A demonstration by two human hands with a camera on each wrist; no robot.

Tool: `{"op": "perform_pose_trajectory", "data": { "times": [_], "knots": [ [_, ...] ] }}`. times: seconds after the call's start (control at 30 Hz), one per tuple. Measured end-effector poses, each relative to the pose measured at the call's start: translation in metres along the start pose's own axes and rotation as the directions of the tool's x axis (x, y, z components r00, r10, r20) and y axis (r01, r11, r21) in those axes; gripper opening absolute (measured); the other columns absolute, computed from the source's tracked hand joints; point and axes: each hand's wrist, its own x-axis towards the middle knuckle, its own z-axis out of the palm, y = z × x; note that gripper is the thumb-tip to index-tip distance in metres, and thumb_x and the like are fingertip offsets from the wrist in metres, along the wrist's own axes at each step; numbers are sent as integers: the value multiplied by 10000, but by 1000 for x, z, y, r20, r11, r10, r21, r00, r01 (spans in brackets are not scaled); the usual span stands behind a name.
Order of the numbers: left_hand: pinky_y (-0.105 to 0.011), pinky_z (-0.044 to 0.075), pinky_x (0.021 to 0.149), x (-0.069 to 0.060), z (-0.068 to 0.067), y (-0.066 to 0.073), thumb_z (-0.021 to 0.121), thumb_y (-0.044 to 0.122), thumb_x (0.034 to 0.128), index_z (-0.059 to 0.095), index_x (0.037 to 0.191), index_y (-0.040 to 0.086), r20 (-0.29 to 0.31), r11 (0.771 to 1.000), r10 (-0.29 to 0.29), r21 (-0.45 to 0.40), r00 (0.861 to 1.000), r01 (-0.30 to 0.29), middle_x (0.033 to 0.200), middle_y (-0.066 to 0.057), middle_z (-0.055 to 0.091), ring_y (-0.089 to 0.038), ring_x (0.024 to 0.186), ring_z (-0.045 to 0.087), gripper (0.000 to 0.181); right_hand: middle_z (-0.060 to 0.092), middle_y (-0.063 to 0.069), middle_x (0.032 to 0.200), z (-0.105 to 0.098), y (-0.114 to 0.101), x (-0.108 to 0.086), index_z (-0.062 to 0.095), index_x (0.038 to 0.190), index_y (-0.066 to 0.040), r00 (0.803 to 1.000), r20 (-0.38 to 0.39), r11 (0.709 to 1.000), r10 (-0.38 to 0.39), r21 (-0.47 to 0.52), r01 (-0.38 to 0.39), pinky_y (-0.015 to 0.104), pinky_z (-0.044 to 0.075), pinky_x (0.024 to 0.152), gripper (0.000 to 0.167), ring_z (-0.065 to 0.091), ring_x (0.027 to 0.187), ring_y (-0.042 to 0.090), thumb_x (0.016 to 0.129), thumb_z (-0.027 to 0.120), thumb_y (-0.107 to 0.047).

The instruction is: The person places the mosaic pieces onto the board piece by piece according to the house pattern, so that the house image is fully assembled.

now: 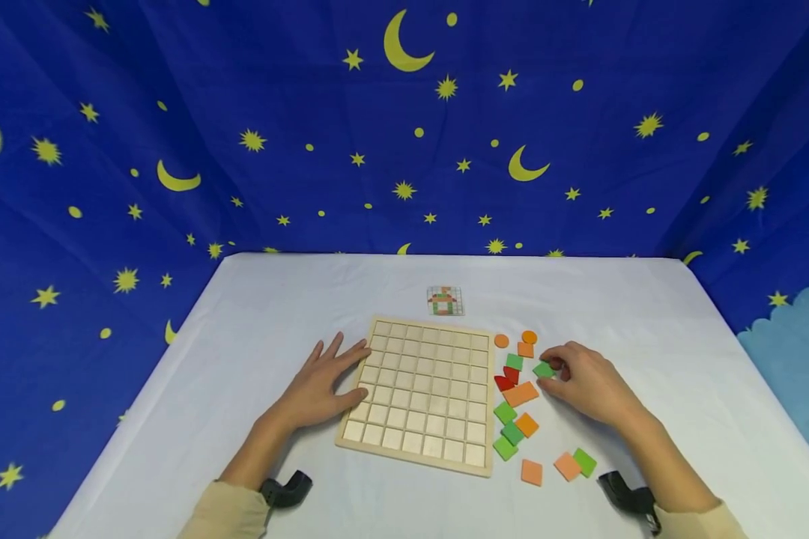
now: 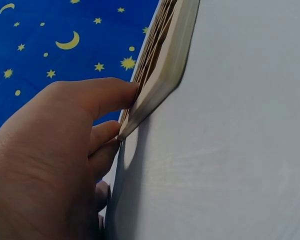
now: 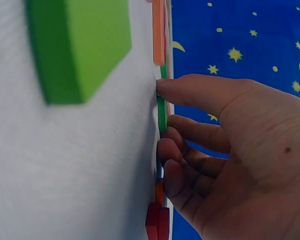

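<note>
left grip [image 1: 317,388] spread, thumb and a fingertip on left edge of the gridded board [image 1: 420,383], probably to steady it. right grip [image 1: 588,380] pinching a green tile [image 1: 543,370] right of the board; can't tell if lifted. loose pieces [image 1: 520,394] sit between, likely for easy reach. no readable writing, card [image 1: 446,301] included.

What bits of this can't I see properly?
- Head view: the picture card is too small to make out every little shape.
- Head view: the right hand's fingertips cover edges of the green tile.
- Left wrist view: the board is cut off by the top edge.
- Right wrist view: the nearest green block is blurred and cut off by the top edge.
</note>
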Motion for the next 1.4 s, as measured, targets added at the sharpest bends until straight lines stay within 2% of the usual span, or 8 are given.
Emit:
{"op": "perform_pose_trajectory", "data": {
  "times": [0.57, 0.73, 1.03, 1.2, 1.4],
  "knots": [
    [-590, 6, 1113, 0, 6, 17, 614, 554, 857, 437, 1459, 243, -45, 997, 0, 77, 999, 3, 1521, 81, 337, -344, 1434, 129, 701, 568, -38, 819, 1, 4, -1, 723, 1100, -111, 1000, 5, 1000, -29, -2, 29, 307, 388, 606, 338, 476, 700, 149, 787, 773, -229],
    [-625, -12, 1094, 2, 11, 23, 590, 592, 860, 428, 1465, 248, -39, 996, 13, 88, 999, -9, 1523, 86, 332, -360, 1433, 117, 714, 563, -35, 819, -1, 5, -2, 725, 1096, -119, 999, 4, 999, -37, -7, 37, 312, 370, 603, 322, 469, 696, 146, 789, 766, -205],
    [-613, -18, 1099, 2, 13, 21, 585, 589, 869, 415, 1472, 254, -36, 996, 21, 87, 999, -18, 1527, 85, 325, -346, 1437, 113, 711, 568, -20, 823, -2, 4, -3, 724, 1097, -92, 999, -22, 1000, -30, 0, 30, 309, 371, 597, 334, 470, 695, 152, 786, 772, -203],
    [-623, -7, 1095, 3, 12, 19, 594, 580, 869, 427, 1466, 247, -46, 996, 34, 81, 998, -30, 1522, 71, 339, -353, 1434, 124, 704, 565, 9, 861, -5, 2, -2, 719, 1117, -86, 998, -37, 996, -48, 68, 50, 303, 374, 590, 336, 468, 721, 167, 797, 767, -176],
    [-629, 1, 1092, 3, 13, 20, 594, 583, 867, 439, 1459, 246, -54, 997, 34, 66, 998, -31, 1514, 66, 355, -359, 1431, 132, 698, 597, -27, 927, -7, -3, -3, 716, 1147, -124, 993, -35, 974, -116, 192, 121, 263, 438, 603, 335, 506, 747, 163, 815, 757, -147]
  ]
}}
